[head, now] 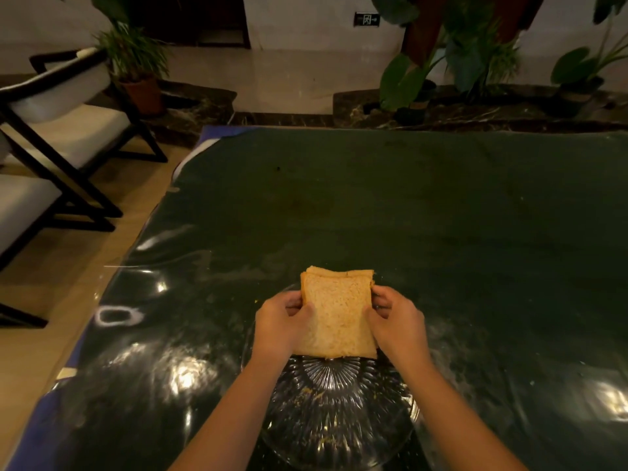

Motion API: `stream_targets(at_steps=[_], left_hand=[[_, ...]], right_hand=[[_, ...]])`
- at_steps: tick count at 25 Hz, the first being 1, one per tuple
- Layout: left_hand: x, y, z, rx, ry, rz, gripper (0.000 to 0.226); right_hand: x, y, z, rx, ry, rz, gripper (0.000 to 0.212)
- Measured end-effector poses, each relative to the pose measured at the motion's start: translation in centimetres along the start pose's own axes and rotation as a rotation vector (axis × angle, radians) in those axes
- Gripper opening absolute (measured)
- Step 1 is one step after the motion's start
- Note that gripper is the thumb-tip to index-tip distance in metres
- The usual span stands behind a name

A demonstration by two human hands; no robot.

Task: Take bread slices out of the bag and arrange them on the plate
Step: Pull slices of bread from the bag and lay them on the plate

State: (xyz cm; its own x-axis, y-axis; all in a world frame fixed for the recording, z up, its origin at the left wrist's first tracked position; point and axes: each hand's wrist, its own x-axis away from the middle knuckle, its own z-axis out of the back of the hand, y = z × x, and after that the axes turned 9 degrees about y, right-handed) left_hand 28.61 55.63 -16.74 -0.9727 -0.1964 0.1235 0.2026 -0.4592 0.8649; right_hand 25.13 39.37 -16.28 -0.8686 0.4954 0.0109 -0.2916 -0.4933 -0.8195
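Left hand (283, 322) and right hand (396, 321) each pinch a side of the bread stack (334, 317), steadying it over the plate (339, 419), probably for arranging.

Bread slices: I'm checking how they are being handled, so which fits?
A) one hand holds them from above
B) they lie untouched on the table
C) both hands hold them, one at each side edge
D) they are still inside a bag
C: the left hand and right hand grip opposite side edges of the bread slices, held over the far part of the clear glass plate; no bag is in view.
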Motion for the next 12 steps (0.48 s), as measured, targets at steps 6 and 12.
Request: stream_targets(at_steps=[6,12], left_hand=[[0.4,0.5,-0.1,-0.102,0.112,-0.014,0.012],[1.3,1.6,0.2,-0.059,0.165,-0.047,0.017]], right_hand=[[0.0,-0.5,0.2,0.182,0.043,-0.013,0.023],[1.1,-1.7,0.2,0.055,0.074,-0.109,0.020]])
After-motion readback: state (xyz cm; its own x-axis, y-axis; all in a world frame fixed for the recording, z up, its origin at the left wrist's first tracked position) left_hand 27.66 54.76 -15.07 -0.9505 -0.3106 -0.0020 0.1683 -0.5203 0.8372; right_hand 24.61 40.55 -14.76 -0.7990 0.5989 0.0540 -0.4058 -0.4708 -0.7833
